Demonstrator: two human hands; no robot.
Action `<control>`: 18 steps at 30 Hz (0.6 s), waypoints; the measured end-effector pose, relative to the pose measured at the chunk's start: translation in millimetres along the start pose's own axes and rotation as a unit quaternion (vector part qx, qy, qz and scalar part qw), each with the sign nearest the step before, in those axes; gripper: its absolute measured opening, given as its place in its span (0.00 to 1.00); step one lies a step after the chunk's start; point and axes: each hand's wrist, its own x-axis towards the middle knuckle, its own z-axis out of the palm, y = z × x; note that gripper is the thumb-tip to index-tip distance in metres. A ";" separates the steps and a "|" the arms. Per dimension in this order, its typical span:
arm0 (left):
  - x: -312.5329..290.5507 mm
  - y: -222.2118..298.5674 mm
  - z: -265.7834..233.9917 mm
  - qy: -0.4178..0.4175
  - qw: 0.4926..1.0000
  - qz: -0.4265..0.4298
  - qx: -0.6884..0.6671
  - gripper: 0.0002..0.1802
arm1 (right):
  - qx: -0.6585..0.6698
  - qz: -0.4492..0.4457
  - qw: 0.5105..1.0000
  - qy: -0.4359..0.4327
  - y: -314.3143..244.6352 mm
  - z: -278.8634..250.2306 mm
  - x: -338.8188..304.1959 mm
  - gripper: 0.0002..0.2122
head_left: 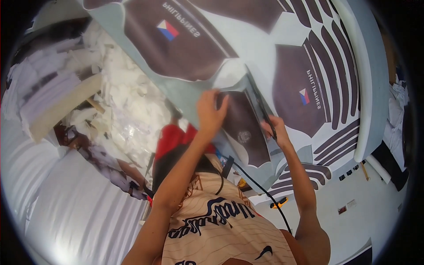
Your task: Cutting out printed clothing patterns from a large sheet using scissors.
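Note:
A dark brown printed panel (243, 128) with a small round emblem lies in front of me on the table. My left hand (212, 112) rests at the panel's upper left corner, its thumb spread apart from the slightly blurred fingers. In my right hand (277, 131) is a pair of scissors (261, 104) with dark handles. Their long blades point away from me, along the strip between this panel and a larger dark panel (298, 88) to the right. White margin borders the panel by my left hand.
Another large dark panel (176, 39) lies at the far side. Curved dark strips (333, 66) cover the right of the sheet, beside a white roll (360, 88). White scraps (128, 101) heap up on the left. A black cable (260, 187) crosses near my body; a yellow cutter (278, 202) lies nearby.

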 end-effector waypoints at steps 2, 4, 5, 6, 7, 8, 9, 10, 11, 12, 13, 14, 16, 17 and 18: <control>10.6 7.9 6.6 -0.015 0.999 -0.028 -0.025 0.21 | 0.016 -0.001 1.000 0.019 -0.3 9.7 7.2 0.14; 18.8 11.3 12.7 -0.030 0.991 0.062 0.113 0.28 | -0.002 -0.002 0.999 0.034 -0.1 16.9 10.2 0.15; 20.3 10.8 13.7 -0.050 0.991 0.049 0.116 0.28 | -0.014 -0.002 0.999 0.048 0.5 19.2 9.8 0.16; 20.8 9.3 14.5 -0.061 0.981 0.066 0.170 0.30 | -0.026 -0.001 0.998 0.061 0.9 20.6 9.8 0.17; 20.5 7.5 15.3 -0.079 0.967 0.075 0.230 0.32 | -0.023 0.006 0.998 0.062 0.6 20.5 11.0 0.18; 19.6 5.0 15.6 -0.072 0.969 0.083 0.223 0.32 | -0.022 0.007 0.998 0.062 0.4 20.5 12.5 0.18; 17.7 2.8 16.1 -0.072 0.967 0.083 0.230 0.32 | -0.015 0.002 0.998 0.058 0.2 19.5 14.6 0.18; 15.3 1.0 16.2 -0.087 0.963 0.069 0.245 0.32 | -0.007 -0.001 0.998 0.055 -0.3 18.7 16.0 0.18; 14.5 -0.6 17.4 -0.076 0.965 0.081 0.236 0.32 | -0.007 0.002 0.998 0.056 -0.8 18.3 18.4 0.18; 14.0 -1.8 17.9 -0.081 0.964 0.077 0.240 0.31 | -0.033 0.002 0.998 0.052 -2.0 18.3 21.6 0.15; 14.0 -2.8 18.1 -0.079 0.963 0.074 0.247 0.31 | -0.053 -0.010 0.998 0.038 -3.6 17.9 23.7 0.12; 14.3 -3.1 18.1 -0.082 0.963 0.071 0.246 0.31 | -0.059 0.000 0.997 0.046 -6.1 17.5 24.5 0.12; 15.3 -3.2 16.5 -0.078 0.965 0.071 0.239 0.30 | -0.061 -0.009 0.998 0.023 -12.8 15.8 25.4 0.13; 15.7 -3.1 15.9 -0.076 0.966 0.075 0.235 0.30 | -0.069 -0.002 0.997 0.030 -16.6 14.2 25.5 0.13; 15.9 -3.0 15.0 -0.094 0.965 0.064 0.236 0.30 | -0.074 0.008 0.997 0.029 -20.8 11.9 25.0 0.12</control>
